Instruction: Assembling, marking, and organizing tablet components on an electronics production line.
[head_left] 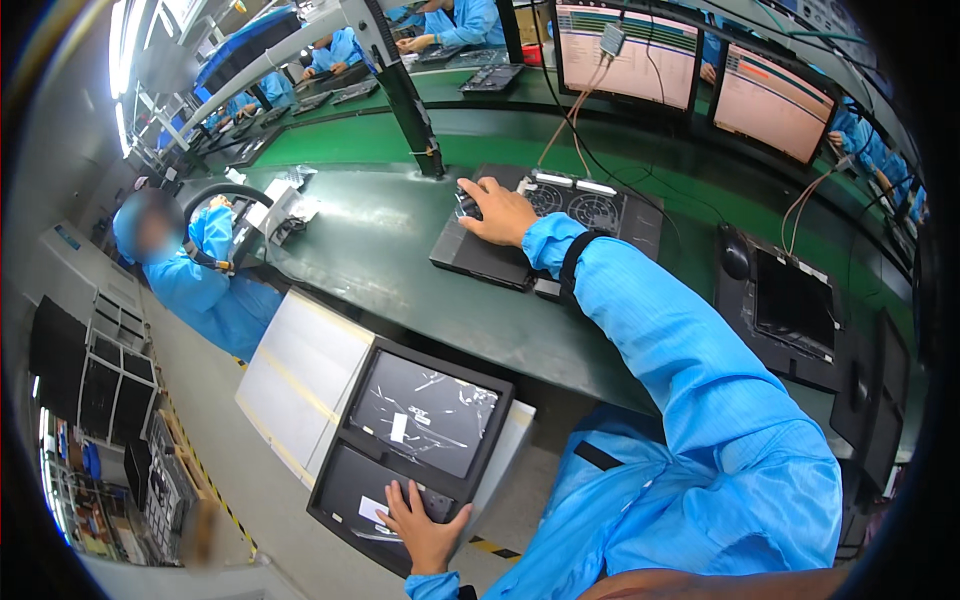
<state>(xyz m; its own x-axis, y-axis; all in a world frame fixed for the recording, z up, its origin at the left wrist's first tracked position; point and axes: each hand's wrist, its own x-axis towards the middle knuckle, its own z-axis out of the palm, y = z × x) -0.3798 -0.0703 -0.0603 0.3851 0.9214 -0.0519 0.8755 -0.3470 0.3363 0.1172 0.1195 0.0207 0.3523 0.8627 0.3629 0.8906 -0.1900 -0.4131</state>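
My right hand (500, 213) reaches across the green workbench with its fingers curled round a small, shiny black object (467, 206), too covered to name for sure. It is over the left part of a dark laptop-like chassis (480, 258), beside two round fans (593, 211). My left hand (420, 525) is open, fingers spread over the lower panel in a black two-compartment tray (364, 399). Each compartment holds a dark panel with a white label; clear film wrinkles over the upper panel (425, 410).
White boxes (300, 370) stand under and beside the tray. Two monitors (630, 55) are at the back, with cables hanging in front. On the right are a black mouse (734, 252) and another dark device (793, 305). A co-worker in blue (195, 280) sits at the left.
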